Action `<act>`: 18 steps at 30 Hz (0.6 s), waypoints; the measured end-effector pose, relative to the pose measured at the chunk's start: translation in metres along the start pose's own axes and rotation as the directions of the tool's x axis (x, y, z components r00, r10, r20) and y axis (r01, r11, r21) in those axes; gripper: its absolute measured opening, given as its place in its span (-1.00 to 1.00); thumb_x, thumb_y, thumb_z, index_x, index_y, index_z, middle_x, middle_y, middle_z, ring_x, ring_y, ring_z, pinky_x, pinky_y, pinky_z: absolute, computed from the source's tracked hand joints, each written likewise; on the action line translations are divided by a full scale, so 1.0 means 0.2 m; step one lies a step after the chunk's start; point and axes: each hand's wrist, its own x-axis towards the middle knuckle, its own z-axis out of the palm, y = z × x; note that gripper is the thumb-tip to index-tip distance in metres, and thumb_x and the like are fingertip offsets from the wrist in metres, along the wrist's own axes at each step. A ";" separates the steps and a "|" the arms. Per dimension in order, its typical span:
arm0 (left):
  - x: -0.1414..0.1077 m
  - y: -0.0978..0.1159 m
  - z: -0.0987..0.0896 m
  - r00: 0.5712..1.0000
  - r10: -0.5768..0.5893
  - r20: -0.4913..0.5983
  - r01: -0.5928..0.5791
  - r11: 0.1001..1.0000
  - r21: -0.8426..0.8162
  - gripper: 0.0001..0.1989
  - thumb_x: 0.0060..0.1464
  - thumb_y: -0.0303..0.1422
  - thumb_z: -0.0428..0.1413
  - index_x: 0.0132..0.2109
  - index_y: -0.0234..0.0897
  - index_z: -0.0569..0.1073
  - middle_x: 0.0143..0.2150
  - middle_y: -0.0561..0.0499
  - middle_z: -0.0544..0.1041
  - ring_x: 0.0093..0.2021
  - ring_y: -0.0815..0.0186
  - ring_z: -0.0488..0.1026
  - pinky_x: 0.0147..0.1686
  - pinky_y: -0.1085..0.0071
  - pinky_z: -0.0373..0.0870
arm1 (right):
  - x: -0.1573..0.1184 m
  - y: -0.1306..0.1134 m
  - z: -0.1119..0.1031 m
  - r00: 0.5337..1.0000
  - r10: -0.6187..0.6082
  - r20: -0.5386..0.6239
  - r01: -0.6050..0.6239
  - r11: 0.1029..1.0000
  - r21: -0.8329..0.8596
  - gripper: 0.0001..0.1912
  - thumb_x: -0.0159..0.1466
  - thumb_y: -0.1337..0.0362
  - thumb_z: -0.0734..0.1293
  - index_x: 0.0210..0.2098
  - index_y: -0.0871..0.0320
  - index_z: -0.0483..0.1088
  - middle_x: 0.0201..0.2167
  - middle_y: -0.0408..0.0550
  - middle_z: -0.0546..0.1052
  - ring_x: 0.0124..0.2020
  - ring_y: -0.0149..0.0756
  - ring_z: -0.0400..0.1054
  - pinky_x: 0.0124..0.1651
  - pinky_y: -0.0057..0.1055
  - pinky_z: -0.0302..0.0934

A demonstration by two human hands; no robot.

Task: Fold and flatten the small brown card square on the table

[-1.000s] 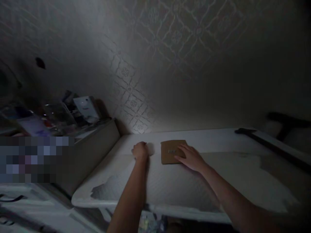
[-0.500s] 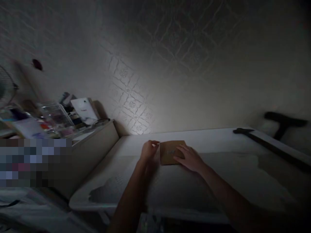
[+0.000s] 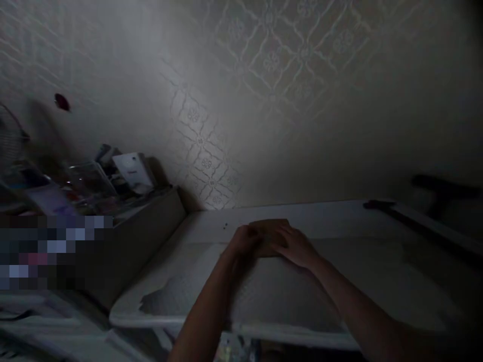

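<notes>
A brown, roughly square card (image 3: 269, 224) lies flat near the back of the white desk (image 3: 204, 218). My left hand (image 3: 243, 240) is over the card's left side, with its fingers bent together; anything between the fingertips is hidden in the dim light. On the card's right side rests my right hand (image 3: 298, 246), its fingers spread and lying flat. The card's middle is partly covered by both hands. Two tiny dark specks (image 3: 225, 226) show on the desk's back strip, left of my left hand.
At left, a cabinet (image 3: 147, 246) rises beside the desk, crowded with a white box (image 3: 133, 168), a clear plastic case (image 3: 90, 178) and other items. A fan (image 3: 11, 136) stands at the far left. A dark T-shaped object (image 3: 441, 188) is at right. Patterned wallpaper covers the wall behind.
My left hand has moved right, from beside the card's left edge to over it. My right hand stays on the card. The two specks are now visible, and the scene is darker.
</notes>
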 end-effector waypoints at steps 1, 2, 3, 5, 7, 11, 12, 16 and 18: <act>0.00 0.00 0.00 1.000 -0.010 -0.007 0.010 1.000 -0.014 -0.78 0.02 -0.35 0.05 -0.32 -0.37 0.55 -0.41 0.01 0.54 -0.39 0.34 0.43 -0.38 0.49 0.29 | 0.00 0.00 0.00 1.000 -0.002 -0.001 0.002 1.000 -0.006 -0.39 0.22 -0.05 0.19 0.13 0.19 0.27 0.20 0.12 0.23 0.23 -0.10 0.04 0.23 -0.16 -0.07; 0.01 0.00 0.00 0.999 -0.024 -0.025 0.024 0.999 -0.027 -0.79 0.03 -0.34 0.05 -0.31 -0.37 0.55 -0.40 0.01 0.55 -0.39 0.34 0.43 -0.39 0.50 0.29 | 0.00 0.00 0.00 1.000 0.003 -0.002 -0.003 1.000 -0.012 -0.39 0.22 -0.05 0.19 0.13 0.19 0.27 0.20 0.12 0.23 0.23 -0.10 0.05 0.23 -0.17 -0.07; 0.01 -0.01 0.00 0.997 -0.050 -0.055 0.049 0.998 -0.030 -0.79 0.04 -0.34 0.06 -0.30 -0.37 0.54 -0.39 0.00 0.55 -0.38 0.35 0.44 -0.38 0.50 0.30 | 0.00 0.00 0.00 1.000 0.008 -0.001 -0.008 1.000 -0.018 -0.40 0.21 -0.05 0.19 0.13 0.18 0.27 0.20 0.12 0.24 0.23 -0.10 0.06 0.23 -0.17 -0.07; 0.02 -0.03 -0.02 0.982 -0.117 -0.146 0.117 0.993 -0.002 -0.81 0.03 -0.35 0.09 -0.27 -0.35 0.53 -0.33 -0.03 0.56 -0.34 0.34 0.46 -0.34 0.51 0.31 | 0.00 0.00 0.00 1.000 0.014 0.002 -0.014 1.000 -0.021 -0.40 0.21 -0.04 0.20 0.12 0.18 0.28 0.20 0.11 0.24 0.22 -0.11 0.07 0.23 -0.17 -0.07; 0.02 -0.06 -0.04 0.948 -0.181 -0.263 0.206 0.976 0.071 -0.83 0.04 -0.37 0.10 -0.23 -0.31 0.53 -0.26 -0.04 0.57 -0.28 0.32 0.48 -0.26 0.49 0.32 | 0.00 0.00 0.00 1.000 0.025 0.005 -0.025 1.000 -0.014 -0.39 0.21 -0.05 0.20 0.13 0.20 0.27 0.21 0.12 0.22 0.22 -0.11 0.07 0.23 -0.17 -0.07; 0.00 -0.12 -0.10 0.838 -0.318 -0.443 0.444 0.870 0.216 -0.79 0.09 -0.39 0.02 -0.16 -0.21 0.51 -0.15 -0.04 0.57 -0.16 0.25 0.48 -0.20 0.42 0.31 | -0.01 0.00 -0.01 0.999 0.035 0.024 -0.035 0.999 -0.014 -0.37 0.22 -0.05 0.19 0.15 0.24 0.25 0.23 0.12 0.19 0.23 -0.11 0.05 0.24 -0.17 -0.10; 0.00 -0.13 -0.11 0.814 -0.350 -0.464 0.494 0.837 0.236 -0.78 0.09 -0.40 0.01 -0.14 -0.20 0.50 -0.14 -0.05 0.56 -0.13 0.23 0.48 -0.20 0.41 0.31 | -0.01 0.00 -0.01 0.999 0.037 0.028 -0.036 0.999 -0.017 -0.37 0.22 -0.05 0.19 0.15 0.24 0.24 0.23 0.13 0.19 0.23 -0.10 0.05 0.24 -0.17 -0.10; 0.00 -0.19 -0.13 0.770 -0.428 -0.473 0.595 0.748 0.293 -0.74 0.10 -0.39 -0.02 -0.11 -0.19 0.50 -0.11 -0.09 0.55 -0.07 0.18 0.46 -0.19 0.37 0.29 | -0.01 -0.01 -0.02 0.999 0.026 0.030 -0.026 1.000 -0.017 -0.36 0.22 -0.05 0.19 0.15 0.25 0.24 0.23 0.12 0.19 0.23 -0.10 0.04 0.24 -0.16 -0.09; 0.00 -0.21 -0.13 0.759 -0.448 -0.473 0.617 0.727 0.301 -0.73 0.08 -0.38 -0.01 -0.11 -0.19 0.50 -0.11 -0.12 0.55 -0.07 0.15 0.46 -0.18 0.34 0.29 | -0.01 -0.01 -0.02 0.999 0.025 0.023 -0.024 1.000 -0.016 -0.37 0.22 -0.05 0.20 0.15 0.24 0.25 0.22 0.11 0.20 0.23 -0.09 0.05 0.24 -0.16 -0.08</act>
